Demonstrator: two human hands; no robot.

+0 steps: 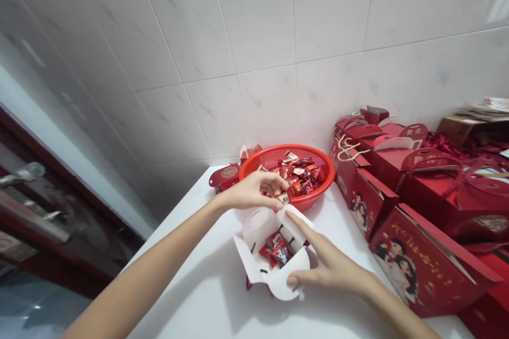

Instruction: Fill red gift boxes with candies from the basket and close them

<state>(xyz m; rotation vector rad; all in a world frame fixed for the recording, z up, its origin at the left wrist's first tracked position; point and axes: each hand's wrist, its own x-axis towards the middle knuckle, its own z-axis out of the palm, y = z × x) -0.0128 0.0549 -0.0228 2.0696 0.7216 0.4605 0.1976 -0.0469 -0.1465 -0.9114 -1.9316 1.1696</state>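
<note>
By the open box (pixel 245 258), holds a wrapped candy (pixel 283 198) in the left fingers (pixel 274 176), grips flaps (pixel 299 263) with the right fingers (pixel 299 225); could crease them by squeezing hard.

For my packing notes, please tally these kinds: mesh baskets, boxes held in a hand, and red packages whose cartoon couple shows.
Mesh basket: 1
Box in the right hand: 1
Cartoon-couple packages: 2
Total: 4
</note>
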